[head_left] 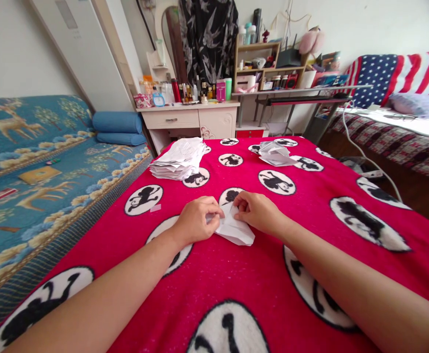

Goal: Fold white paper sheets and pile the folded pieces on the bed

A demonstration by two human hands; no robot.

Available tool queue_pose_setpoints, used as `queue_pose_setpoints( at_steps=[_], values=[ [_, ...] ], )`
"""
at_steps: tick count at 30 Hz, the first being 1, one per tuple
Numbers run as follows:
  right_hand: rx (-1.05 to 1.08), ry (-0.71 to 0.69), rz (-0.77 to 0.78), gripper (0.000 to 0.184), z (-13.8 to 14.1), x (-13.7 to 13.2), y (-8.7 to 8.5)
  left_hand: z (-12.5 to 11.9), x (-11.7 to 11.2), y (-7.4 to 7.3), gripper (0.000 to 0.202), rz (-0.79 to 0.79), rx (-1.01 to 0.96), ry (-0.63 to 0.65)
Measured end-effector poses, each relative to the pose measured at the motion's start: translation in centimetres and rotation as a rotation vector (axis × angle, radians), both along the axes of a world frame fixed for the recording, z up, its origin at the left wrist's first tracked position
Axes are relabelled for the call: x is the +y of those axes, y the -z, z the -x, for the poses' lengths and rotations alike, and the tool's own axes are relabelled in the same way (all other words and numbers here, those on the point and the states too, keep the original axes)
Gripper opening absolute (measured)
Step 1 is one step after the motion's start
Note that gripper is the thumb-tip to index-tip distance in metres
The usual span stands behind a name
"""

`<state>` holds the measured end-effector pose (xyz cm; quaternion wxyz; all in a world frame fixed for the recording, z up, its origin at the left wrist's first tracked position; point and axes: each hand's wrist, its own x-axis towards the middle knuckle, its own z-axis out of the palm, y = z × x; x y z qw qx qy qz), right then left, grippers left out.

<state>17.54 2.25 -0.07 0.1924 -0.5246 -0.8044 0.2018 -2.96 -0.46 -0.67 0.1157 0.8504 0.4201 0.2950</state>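
Pinching the folded white paper with left hand and right hand, on the near side of the paper stack and rightward, probably faring best by keeping edges even and creasing gently without tearing

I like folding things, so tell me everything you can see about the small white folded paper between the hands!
The small white folded paper looks thin and plain, with creases and an angular near end. It slants over the red cloth with black-and-white ovals; whether it rests there is hard to tell. The bare left hand pinches its left side, and the bare right hand touches its upper right edge. Fingers hide part.
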Motion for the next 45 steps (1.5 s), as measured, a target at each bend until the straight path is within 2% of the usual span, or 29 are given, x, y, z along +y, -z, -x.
queue_pose_setpoints(
  at_steps=[4, 6, 9, 13, 19, 23, 26, 28, 31, 36, 39, 43, 45],
  values=[
    [-0.026, 0.052, -0.069, 0.043, 0.2, -0.4, -0.2, 0.0, 0.0, -0.1, 0.022, 0.040, -0.020, 0.007],
    [-0.067, 0.083, -0.063, 0.046, 0.4, -0.7, -0.4, 0.0, 0.2, 0.0, 0.021, 0.032, -0.036, 0.015],
    [-0.105, 0.088, -0.039, 0.045, 0.7, -1.2, -0.6, 0.0, 0.4, 0.3, 0.021, -0.007, -0.055, 0.037],
    [-0.045, 0.069, -0.037, 0.045, 0.6, -1.1, -0.6, 0.0, 0.5, 0.4, 0.019, -0.012, -0.057, 0.056],
    [0.048, 0.135, -0.198, 0.029, -0.7, 0.6, -0.3, 0.0, 0.0, -0.1, 0.020, 0.006, -0.024, 0.134],
    [0.053, 0.006, -0.130, 0.017, -1.6, 1.5, -0.3, -0.1, -0.2, -0.3, 0.032, 0.001, 0.014, 0.172],
    [0.065, -0.174, 0.019, 0.033, -2.5, 1.8, -1.4, -0.2, -0.1, -0.3, 0.037, 0.006, 0.028, 0.166],
    [0.003, -0.294, 0.107, 0.048, -3.1, 1.6, -2.6, -0.1, 0.0, -0.2, 0.033, 0.002, 0.034, 0.156],
    [-0.112, -0.368, 0.154, 0.064, -3.7, 1.1, -4.1, -0.1, 0.0, -0.1, 0.029, -0.006, 0.043, 0.152],
    [-0.246, -0.375, 0.035, 0.054, -3.1, 0.0, -4.2, -0.1, 0.0, 0.0, 0.026, -0.040, 0.059, 0.167],
    [-0.291, -0.356, -0.035, 0.038, -2.7, -0.3, -3.9, -0.1, 0.1, 0.1, 0.023, -0.054, 0.048, 0.182],
    [-0.258, -0.329, -0.043, 0.017, -2.4, -0.1, -3.7, -0.1, 0.3, 0.3, 0.021, -0.028, -0.001, 0.166],
    [-0.206, -0.232, -0.053, 0.009, -2.3, 0.2, -3.5, -0.1, 0.4, 0.4, 0.019, 0.007, -0.060, 0.131]
  ],
)
